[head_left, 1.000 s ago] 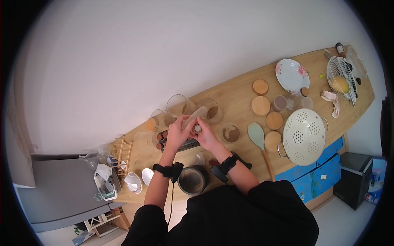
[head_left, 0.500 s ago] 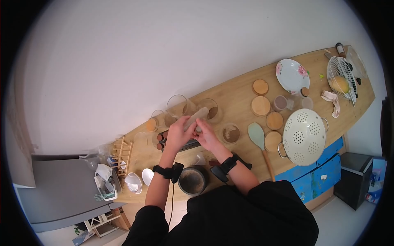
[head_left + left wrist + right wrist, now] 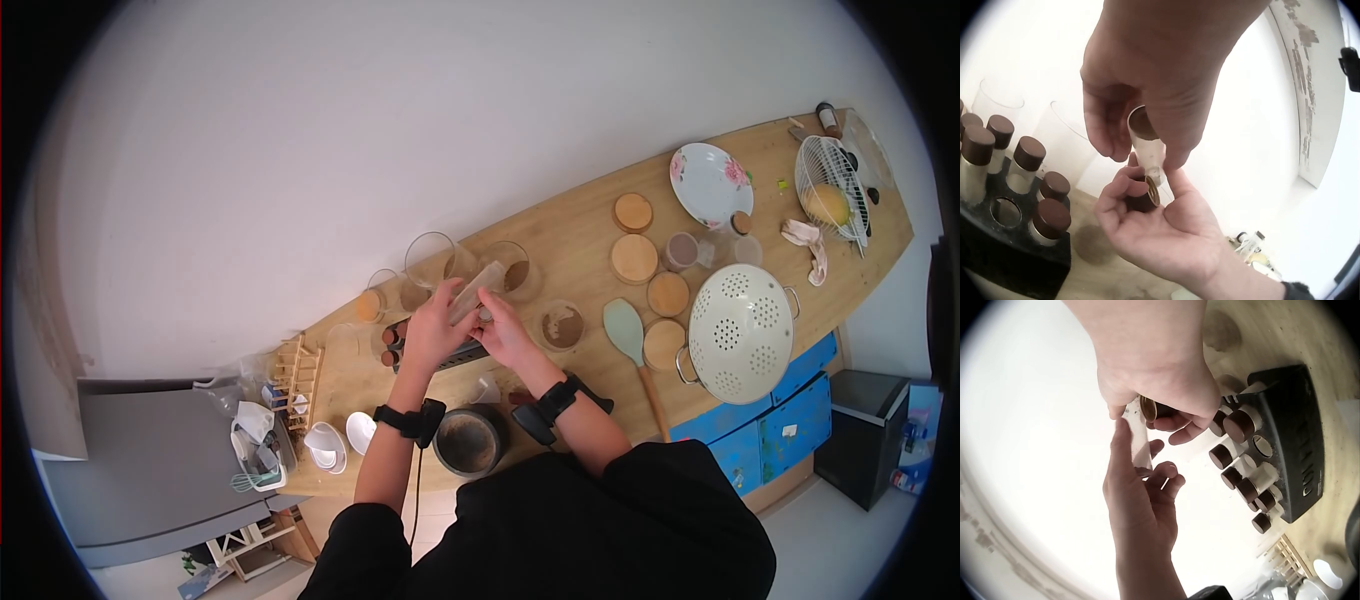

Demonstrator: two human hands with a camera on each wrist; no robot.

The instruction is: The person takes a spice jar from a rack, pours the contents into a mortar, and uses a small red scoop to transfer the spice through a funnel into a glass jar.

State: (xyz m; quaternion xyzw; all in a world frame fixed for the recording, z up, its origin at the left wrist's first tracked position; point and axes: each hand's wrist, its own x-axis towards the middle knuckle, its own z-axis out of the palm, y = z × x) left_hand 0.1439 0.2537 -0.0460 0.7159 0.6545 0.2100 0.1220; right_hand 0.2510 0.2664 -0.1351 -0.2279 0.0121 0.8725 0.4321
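Observation:
My left hand (image 3: 432, 328) holds a clear tube-shaped jar (image 3: 1149, 150) between thumb and fingers; in the left wrist view its narrower end points down to my other hand. My right hand (image 3: 507, 335) curls its fingers round a brown cap (image 3: 1149, 409) with a gold-coloured inside, and its thumb touches the end of the jar. Beneath both hands, largely covered by them in the head view, is a black rack (image 3: 1294, 444) with several brown-capped jars and one vacant round hole (image 3: 1005, 212).
Glass containers (image 3: 431, 260) stand behind the hands. A dark mortar (image 3: 468, 443) is near the front edge. To the right lie a green spatula (image 3: 625, 331), wooden lids (image 3: 634, 258), a colander (image 3: 741, 334) and a floral plate (image 3: 711, 185). A wooden rack (image 3: 296, 380) is at left.
The right hand has turned, so the small round opening seen between the hands earlier is now mostly covered. The left hand has shifted slightly on the jar.

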